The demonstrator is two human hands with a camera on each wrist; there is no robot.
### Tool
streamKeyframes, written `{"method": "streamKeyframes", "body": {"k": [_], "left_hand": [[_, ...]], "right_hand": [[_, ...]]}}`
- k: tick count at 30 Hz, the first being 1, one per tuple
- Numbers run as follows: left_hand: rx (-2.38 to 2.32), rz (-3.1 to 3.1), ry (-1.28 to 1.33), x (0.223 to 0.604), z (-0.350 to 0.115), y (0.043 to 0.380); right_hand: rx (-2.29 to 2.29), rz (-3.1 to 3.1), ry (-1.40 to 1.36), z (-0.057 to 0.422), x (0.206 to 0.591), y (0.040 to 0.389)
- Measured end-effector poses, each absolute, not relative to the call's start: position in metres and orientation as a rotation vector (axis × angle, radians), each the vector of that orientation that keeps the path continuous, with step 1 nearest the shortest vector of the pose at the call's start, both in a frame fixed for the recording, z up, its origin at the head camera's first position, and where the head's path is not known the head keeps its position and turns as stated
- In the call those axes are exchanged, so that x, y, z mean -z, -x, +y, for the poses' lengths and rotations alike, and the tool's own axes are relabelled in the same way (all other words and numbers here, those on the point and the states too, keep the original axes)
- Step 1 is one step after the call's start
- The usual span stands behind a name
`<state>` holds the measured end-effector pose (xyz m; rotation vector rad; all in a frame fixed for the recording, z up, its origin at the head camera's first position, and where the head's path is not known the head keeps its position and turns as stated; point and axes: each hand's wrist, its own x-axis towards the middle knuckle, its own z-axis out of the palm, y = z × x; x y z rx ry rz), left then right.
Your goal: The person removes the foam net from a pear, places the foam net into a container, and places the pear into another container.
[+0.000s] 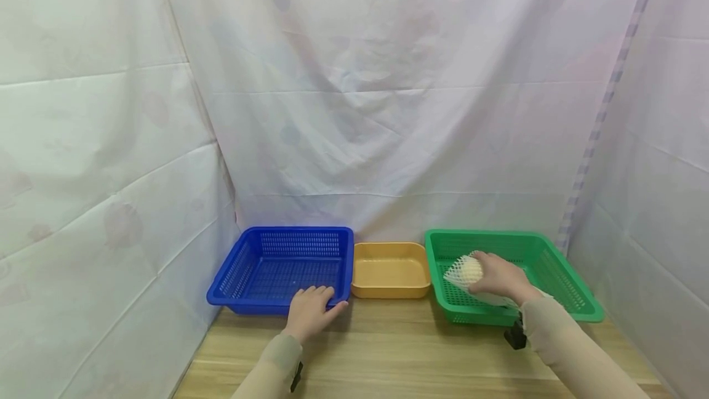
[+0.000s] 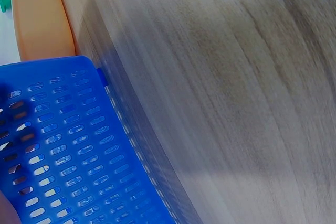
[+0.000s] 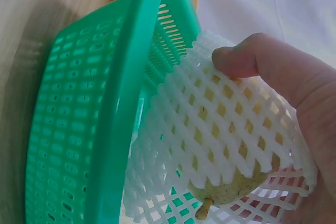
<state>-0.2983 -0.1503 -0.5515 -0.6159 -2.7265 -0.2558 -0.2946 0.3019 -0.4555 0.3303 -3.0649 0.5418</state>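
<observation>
My right hand (image 1: 501, 276) grips a pale yellow pear (image 3: 226, 192) in a white foam net sleeve (image 3: 210, 129) at the green basket (image 1: 570, 300). In the right wrist view the thumb presses the sleeve from above, and the pear's stem end pokes out low down. More white netting lies below the hand, partly hidden by it. My left hand (image 1: 310, 311) is at the near rim of the blue basket (image 1: 301, 251), its fingers loosely extended over that rim and the thumb pointing right. In the left wrist view the blue basket's slotted side fills the lower left.
Between the two baskets stands a shallow yellow-orange tray (image 1: 391, 292). All three sit on a wood-grain table (image 1: 399, 350). A pale cloth (image 1: 376, 109) hangs behind, and similar cloths close off the left and right sides.
</observation>
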Motion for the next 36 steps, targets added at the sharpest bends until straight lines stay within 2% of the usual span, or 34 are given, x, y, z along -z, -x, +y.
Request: {"method": "streamKeyframes", "body": {"k": [36], "left_hand": [[0.233,-2.715,0.624,0.553,-0.151,0.299]], "right_hand": [[-0.505,-3.021,-0.386,0.274,0.44,0.29]]}}
